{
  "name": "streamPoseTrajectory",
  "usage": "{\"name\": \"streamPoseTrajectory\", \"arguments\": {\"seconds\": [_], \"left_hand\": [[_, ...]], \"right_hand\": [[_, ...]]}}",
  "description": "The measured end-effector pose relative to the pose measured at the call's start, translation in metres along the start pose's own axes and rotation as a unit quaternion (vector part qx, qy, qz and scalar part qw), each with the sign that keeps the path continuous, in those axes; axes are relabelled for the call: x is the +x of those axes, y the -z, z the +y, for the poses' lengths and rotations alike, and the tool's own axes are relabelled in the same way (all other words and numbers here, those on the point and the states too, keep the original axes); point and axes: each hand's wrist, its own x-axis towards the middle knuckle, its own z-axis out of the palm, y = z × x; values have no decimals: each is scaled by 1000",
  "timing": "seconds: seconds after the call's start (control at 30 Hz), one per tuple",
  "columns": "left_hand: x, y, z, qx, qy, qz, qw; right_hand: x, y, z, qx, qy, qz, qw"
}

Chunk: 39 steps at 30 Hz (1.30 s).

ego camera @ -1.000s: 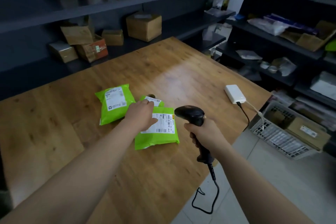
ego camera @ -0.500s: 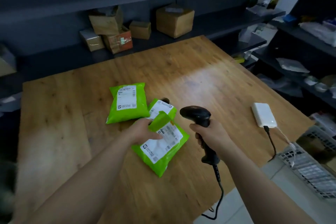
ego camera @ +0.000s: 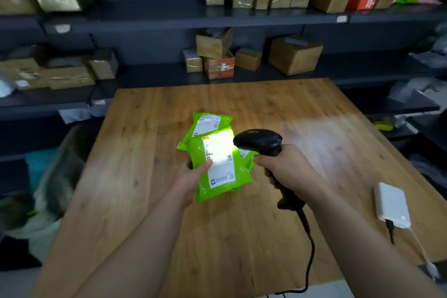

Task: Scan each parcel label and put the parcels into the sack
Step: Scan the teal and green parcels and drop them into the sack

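Note:
My left hand holds a green parcel lifted off the wooden table, thumb on its white label. My right hand grips a black barcode scanner pointed at that label, which glows bright white under the scanner's light. A second green parcel lies on the table just behind the held one. The edge of a third green parcel shows under the scanner. An open sack stands on the floor at the table's left side.
A white box with a plugged cable lies near the table's right edge. The scanner's black cord trails over the front edge. Dark shelves with cardboard boxes stand behind and on both sides.
My left hand has picked the parcel up from the table and turned its label up. The scanner now lights the label. The view has swung left, bringing the sack in.

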Motion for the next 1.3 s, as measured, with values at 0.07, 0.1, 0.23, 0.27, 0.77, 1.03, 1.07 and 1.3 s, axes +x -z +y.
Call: {"name": "streamPoseTrajectory", "arguments": {"seconds": [0.07,0.1,0.23,0.27,0.77,1.03,1.07,1.3], "left_hand": [[-2,0,-5,-17,4,12,1000],[-3,0,-8,-22,9,16,1000],[-8,2,-13,-50,22,29,998],[-9,2,-13,-58,24,29,998],[-15,3,-14,-91,19,21,995],[-15,3,-18,-80,30,34,996],[-15,3,-18,-78,30,35,996],[-16,0,-17,-94,17,43,995]], "right_hand": [[-3,4,-5,-17,13,-11,1000],[-4,6,-7,-23,18,-15,999],[-9,14,-11,-47,26,-34,998],[-10,15,-11,-50,26,-40,998],[-13,24,-7,-43,23,-52,997],[-11,23,-6,-38,24,-52,998],[-11,23,-6,-37,25,-53,998],[-10,22,-9,-49,41,-55,996]]}}
